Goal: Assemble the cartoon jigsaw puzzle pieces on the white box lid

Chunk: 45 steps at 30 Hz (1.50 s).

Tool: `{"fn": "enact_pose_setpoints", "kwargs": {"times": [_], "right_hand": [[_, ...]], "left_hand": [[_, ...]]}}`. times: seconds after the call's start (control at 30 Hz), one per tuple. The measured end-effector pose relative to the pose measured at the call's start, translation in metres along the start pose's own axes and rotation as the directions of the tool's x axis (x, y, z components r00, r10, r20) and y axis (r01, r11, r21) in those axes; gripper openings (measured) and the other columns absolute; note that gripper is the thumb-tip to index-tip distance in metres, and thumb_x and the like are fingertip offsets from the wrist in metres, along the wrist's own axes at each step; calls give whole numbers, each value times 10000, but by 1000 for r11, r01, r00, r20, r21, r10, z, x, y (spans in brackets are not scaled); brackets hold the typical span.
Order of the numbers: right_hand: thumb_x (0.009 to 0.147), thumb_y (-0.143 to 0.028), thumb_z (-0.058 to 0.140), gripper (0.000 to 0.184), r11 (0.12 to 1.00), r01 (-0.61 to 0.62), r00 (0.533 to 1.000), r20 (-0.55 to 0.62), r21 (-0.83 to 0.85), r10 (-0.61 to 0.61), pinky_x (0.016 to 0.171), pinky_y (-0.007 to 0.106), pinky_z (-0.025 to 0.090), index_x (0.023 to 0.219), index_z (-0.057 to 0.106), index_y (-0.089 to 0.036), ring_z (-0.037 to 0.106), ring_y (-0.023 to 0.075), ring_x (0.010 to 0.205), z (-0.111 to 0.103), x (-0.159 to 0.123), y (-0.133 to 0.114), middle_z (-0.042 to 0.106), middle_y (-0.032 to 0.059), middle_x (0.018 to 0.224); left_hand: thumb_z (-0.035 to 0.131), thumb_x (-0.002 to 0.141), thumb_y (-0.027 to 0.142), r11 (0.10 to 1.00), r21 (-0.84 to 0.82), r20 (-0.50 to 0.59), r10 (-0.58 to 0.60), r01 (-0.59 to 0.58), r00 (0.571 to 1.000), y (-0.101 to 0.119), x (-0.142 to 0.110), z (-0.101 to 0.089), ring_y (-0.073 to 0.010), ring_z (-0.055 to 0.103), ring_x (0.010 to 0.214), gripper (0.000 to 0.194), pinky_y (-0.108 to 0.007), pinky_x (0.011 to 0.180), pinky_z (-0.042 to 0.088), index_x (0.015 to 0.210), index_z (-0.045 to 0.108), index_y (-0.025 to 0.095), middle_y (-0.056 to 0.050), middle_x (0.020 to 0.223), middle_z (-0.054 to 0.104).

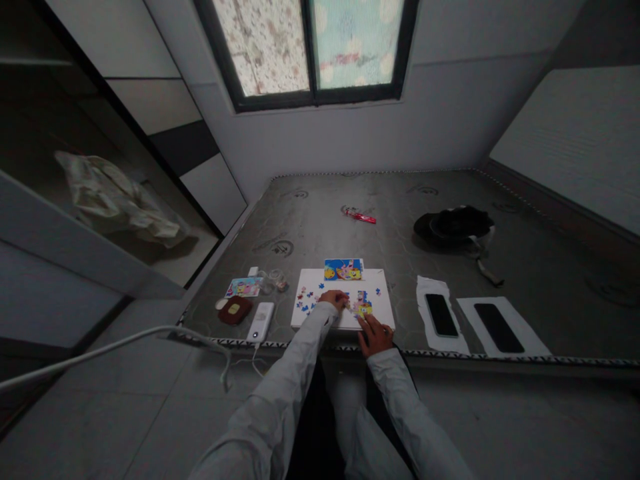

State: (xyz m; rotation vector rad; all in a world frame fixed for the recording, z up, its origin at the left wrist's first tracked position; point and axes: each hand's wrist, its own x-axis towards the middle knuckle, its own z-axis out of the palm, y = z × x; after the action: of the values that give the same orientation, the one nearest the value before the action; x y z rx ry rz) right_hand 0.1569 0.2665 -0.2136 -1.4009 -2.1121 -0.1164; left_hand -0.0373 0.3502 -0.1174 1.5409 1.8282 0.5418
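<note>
A white board [313,279] lies at the front of the grey surface, bearing a partly joined cartoon jigsaw puzzle [364,303] and loose blue and brown puzzle pieces [306,307] on its left. My left hand [334,299] is over the middle of the board, fingertips pinched together on what looks like a small puzzle piece, mostly hidden, just left of the joined part. My right hand [376,336] rests at the board's lower right edge, fingers spread, with fingertips at the bottom of the joined pieces. A cartoon picture card [343,269] lies at the board's top edge.
Left of the board are a white power bank [261,323] with a cable, a brown case [235,310], a picture card [245,287] and a clear container [277,281]. Two phones [441,315] lie on white paper at right. Behind are a black cap [453,227] and red wrapper [360,215].
</note>
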Motion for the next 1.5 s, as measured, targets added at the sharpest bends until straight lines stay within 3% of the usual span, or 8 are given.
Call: {"fn": "enact_pose_setpoints", "kwargs": {"times": [0.13, 0.27, 0.43, 0.6, 0.77, 0.93, 1.3, 1.5], "right_hand": [[907, -385, 536, 425, 1000, -5, 1000, -5, 1, 5, 980, 397, 253, 1326, 566, -320, 520, 213, 1233, 3, -1, 1, 589, 41, 1367], [910, -385, 537, 440, 1000, -3, 1000, -21, 19, 3, 983, 395, 253, 1347, 545, -336, 522, 207, 1233, 5, -2, 2, 588, 30, 1369], [907, -400, 541, 461, 1000, 5, 1000, -21, 11, -4, 978, 392, 255, 1364, 530, -340, 518, 216, 1237, 6, -3, 3, 584, 34, 1372], [911, -395, 530, 439, 1000, 4, 1000, -17, 13, -4, 971, 391, 258, 1344, 548, -326, 517, 214, 1235, 6, -2, 3, 578, 37, 1380], [906, -392, 534, 443, 1000, 4, 1000, -13, -2, -4, 962, 391, 262, 1344, 546, -330, 518, 218, 1232, 7, -3, 3, 581, 39, 1375], [900, -387, 545, 451, 1000, -3, 1000, -20, 14, 3, 972, 397, 255, 1349, 540, -341, 520, 215, 1229, 7, -3, 3, 577, 27, 1381], [909, -389, 534, 461, 1000, 15, 1000, -11, 2, -15, 972, 398, 259, 1366, 527, -329, 506, 219, 1246, 7, -3, 4, 577, 45, 1380], [914, -404, 521, 490, 1000, 25, 1000, 0, -18, -25, 976, 394, 261, 1399, 485, -346, 492, 215, 1259, 6, -2, 4, 567, 34, 1391]], "left_hand": [[608, 839, 167, 999, -27, -2, 37, -37, 999, -2, 2, 2, -161, 690, 938, 301, -265, 896, 511, 1104, 731, 240, -25, 1010, 761], [552, 865, 129, 996, -61, -27, 62, -63, 998, -6, 2, 7, -164, 661, 1036, 285, -288, 976, 478, 1033, 751, 242, -28, 1106, 737], [549, 882, 162, 991, -128, -81, 19, -29, 997, -9, -1, 12, -164, 675, 947, 218, -302, 916, 499, 992, 732, 204, -46, 1013, 750], [672, 806, 189, 971, -237, -102, -40, 15, 994, -5, -5, 20, -166, 679, 891, 116, -297, 870, 513, 907, 724, 169, -55, 907, 752], [746, 750, 230, 921, -377, -47, -122, 96, 991, 2, -5, 28, -162, 678, 720, 108, -274, 708, 535, 789, 724, 132, -79, 764, 739], [765, 744, 303, 853, -489, 28, -193, 182, 981, 5, -6, 33, -114, 574, 493, 211, -236, 520, 465, 819, 746, 107, -55, 614, 693], [794, 685, 333, 791, -582, -2, -231, 187, 973, 3, -13, 39, -91, 551, 481, 226, -199, 462, 423, 791, 741, 140, -43, 676, 719], [803, 660, 233, 828, -547, -62, -187, 124, 980, 4, -11, 37, -133, 635, 588, 279, -224, 579, 510, 915, 744, 134, -48, 644, 701]]}}
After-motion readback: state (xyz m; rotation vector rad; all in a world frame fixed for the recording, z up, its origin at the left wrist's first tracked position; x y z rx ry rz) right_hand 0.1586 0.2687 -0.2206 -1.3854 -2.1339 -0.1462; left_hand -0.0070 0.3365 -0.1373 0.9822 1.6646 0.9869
